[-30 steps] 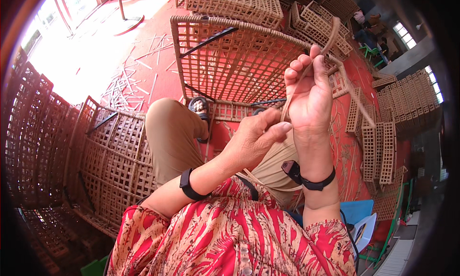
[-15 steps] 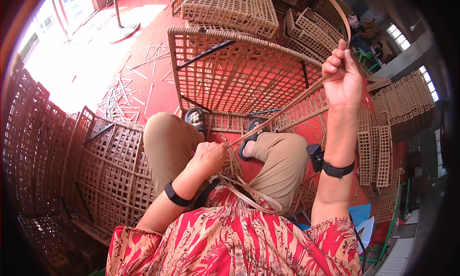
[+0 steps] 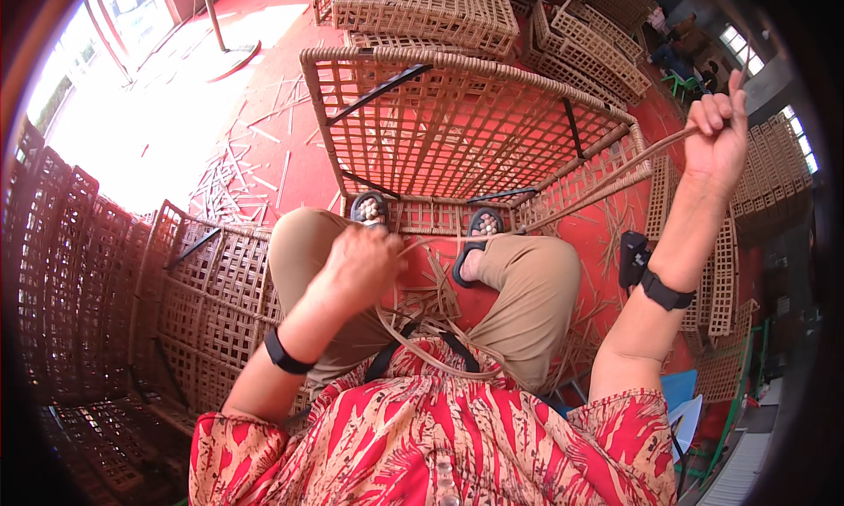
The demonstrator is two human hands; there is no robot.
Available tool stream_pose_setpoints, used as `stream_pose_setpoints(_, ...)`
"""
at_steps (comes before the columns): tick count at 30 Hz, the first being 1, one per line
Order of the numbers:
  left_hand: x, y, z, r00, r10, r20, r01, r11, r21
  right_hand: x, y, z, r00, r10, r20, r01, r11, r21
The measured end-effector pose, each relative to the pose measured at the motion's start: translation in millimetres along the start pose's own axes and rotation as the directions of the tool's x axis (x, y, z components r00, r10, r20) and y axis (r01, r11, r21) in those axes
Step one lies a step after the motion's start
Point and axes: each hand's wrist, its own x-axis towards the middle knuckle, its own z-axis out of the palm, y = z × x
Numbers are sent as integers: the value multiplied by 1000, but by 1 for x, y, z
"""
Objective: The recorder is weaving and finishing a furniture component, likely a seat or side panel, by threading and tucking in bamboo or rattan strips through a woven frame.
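My right hand is raised far out to the right, its fingers curled round a long tan weaving strip and one finger pointing up. Doubled along part of its length, the strip slants from there down toward my knees. Over my left thigh, my left hand is slightly blurred and closed on the strip's slack part. A loop of it hangs from this hand across my lap. Beyond my feet stands an open woven frame with a wrapped rim and black corner braces; the strip passes by its right end.
Woven panels stand close on my left. Stacked woven pieces lie behind the frame, and more stacks stand at right. Scattered strip offcuts litter the red floor. Other people sit at the far right.
My right hand has moved outward to the right, drawing the strip along. My left hand has shifted slightly left and up, and the strip near it has gone from taut to slack.
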Motion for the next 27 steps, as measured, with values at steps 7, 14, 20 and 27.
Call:
stream_pose_setpoints(7,142,-100,-105,716,74,-694,-20,996,85,-86,98,57,931,262,-253,-267,964,17)
stream_pose_setpoints(14,181,-115,-84,817,45,-575,8,996,90,-167,162,68,796,539,-276,-538,838,88)
stream_pose_setpoints(20,118,-64,-88,848,41,-529,-29,999,32,-223,200,53,747,617,-247,-630,776,35)
stream_pose_setpoints(27,63,-22,-87,844,65,-532,-40,998,58,-254,219,59,750,619,-233,-619,781,83)
